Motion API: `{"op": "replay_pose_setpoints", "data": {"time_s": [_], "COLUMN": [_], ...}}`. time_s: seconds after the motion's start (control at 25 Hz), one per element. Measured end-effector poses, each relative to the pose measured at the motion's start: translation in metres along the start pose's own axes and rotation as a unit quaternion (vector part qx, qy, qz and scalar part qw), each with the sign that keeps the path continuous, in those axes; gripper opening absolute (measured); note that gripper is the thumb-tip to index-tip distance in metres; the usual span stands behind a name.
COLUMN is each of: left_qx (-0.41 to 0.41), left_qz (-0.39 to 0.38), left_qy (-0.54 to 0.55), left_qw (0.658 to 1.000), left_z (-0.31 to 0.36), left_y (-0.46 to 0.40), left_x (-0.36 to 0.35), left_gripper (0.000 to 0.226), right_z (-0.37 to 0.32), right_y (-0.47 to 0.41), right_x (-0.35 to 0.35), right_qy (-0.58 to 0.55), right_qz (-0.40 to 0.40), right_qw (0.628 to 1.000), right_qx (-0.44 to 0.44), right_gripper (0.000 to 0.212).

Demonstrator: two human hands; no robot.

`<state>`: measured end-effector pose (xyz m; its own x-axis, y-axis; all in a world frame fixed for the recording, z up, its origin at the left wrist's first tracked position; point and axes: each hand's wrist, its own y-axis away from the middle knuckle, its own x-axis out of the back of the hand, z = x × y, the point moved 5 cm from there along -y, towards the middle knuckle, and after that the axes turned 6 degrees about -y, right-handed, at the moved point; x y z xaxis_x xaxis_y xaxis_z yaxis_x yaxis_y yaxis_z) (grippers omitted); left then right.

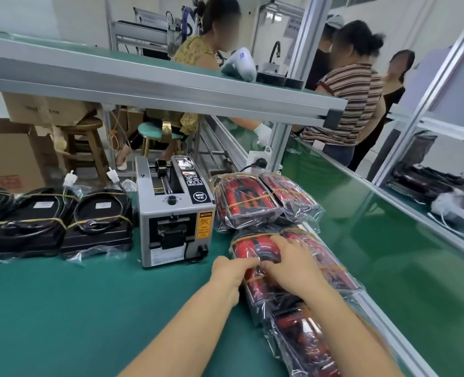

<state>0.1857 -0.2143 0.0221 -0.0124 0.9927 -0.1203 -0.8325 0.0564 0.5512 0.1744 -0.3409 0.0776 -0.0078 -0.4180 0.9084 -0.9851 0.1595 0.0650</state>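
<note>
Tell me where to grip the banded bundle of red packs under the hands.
Grip the bundle across its middle, between the two rubber bands, coming from above. It lies flat on the mat, and the loose wrap at its edges likely gives poor hold.

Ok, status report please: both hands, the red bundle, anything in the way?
Left hand pinches the red bundle at its side. Right hand lies on top of it. Gray machine stands close beside, not touching.
</note>
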Motion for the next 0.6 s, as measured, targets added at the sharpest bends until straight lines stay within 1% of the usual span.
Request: {"op": "replay_pose_setpoints", "data": {"time_s": [0.04,0.12,0.24,0.36,0.44,0.52,0.6], "left_qx": [0.006,0.016,0.010,-0.014,-0.036,-0.062,-0.093], "left_qz": [-0.007,-0.020,-0.022,-0.053,-0.059,-0.058,-0.057], "left_qy": [0.011,0.023,0.057,0.116,0.116,0.108,0.119], "left_qw": [1.000,0.999,0.998,0.992,0.991,0.991,0.987], "left_z": [-0.001,-0.003,0.001,0.011,0.013,0.012,0.013], "left_y": [0.001,0.006,0.013,0.018,0.023,0.028,0.034], "left_x": [0.002,0.004,0.006,0.005,0.008,0.014,0.024], "left_gripper": [0.044,0.040,0.037,0.056,0.066,0.071,0.072], "right_z": [0.000,0.001,0.001,-0.002,-0.002,-0.004,-0.006], "right_y": [0.001,0.004,0.009,0.017,0.022,0.028,0.030], "right_x": [0.001,0.002,0.004,0.008,0.012,0.017,0.020], "right_qy": [-0.023,-0.065,-0.125,-0.178,-0.217,-0.269,-0.322], "right_qz": [-0.007,-0.019,-0.018,-0.005,0.016,0.030,0.040], "right_qw": [1.000,0.998,0.992,0.984,0.976,0.962,0.946], "right_qx": [-0.003,-0.005,-0.002,0.011,0.018,0.022,0.018], "right_gripper": [0.066,0.065,0.065,0.068,0.066,0.064,0.071]}}
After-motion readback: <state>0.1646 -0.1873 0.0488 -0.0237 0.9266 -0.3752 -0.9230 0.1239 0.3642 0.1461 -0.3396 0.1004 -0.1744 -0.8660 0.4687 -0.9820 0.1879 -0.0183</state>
